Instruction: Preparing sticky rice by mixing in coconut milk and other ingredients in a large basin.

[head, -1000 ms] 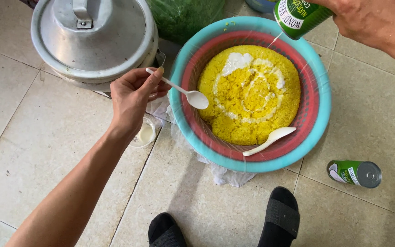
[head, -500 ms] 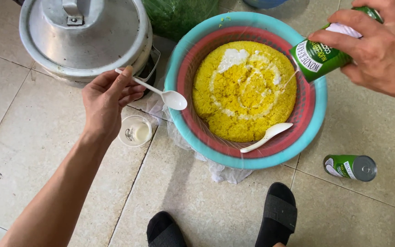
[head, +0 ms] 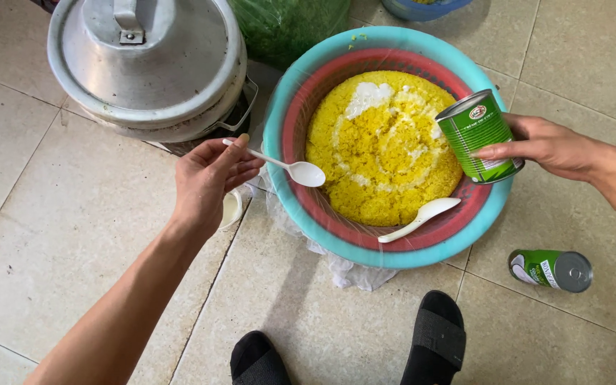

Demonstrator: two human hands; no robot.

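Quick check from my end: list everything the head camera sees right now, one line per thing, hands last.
Basin: 1, turquoise, centre, on the floor.
Strainer basket: 1, red, inside the basin.
Yellow rice: 1 mound, white liquid streaks on top, in the basket.
Loose spoon: 1, white, on the basket's near rim.
Lidded pot: 1, metal, top left.
Lying can: 1, green, floor at right.
Small cup: 1, clear, beside the left hand.
Sandalled feet: 2, black, bottom.
Left hand: holds a white spoon.
Right hand: holds an open green can.
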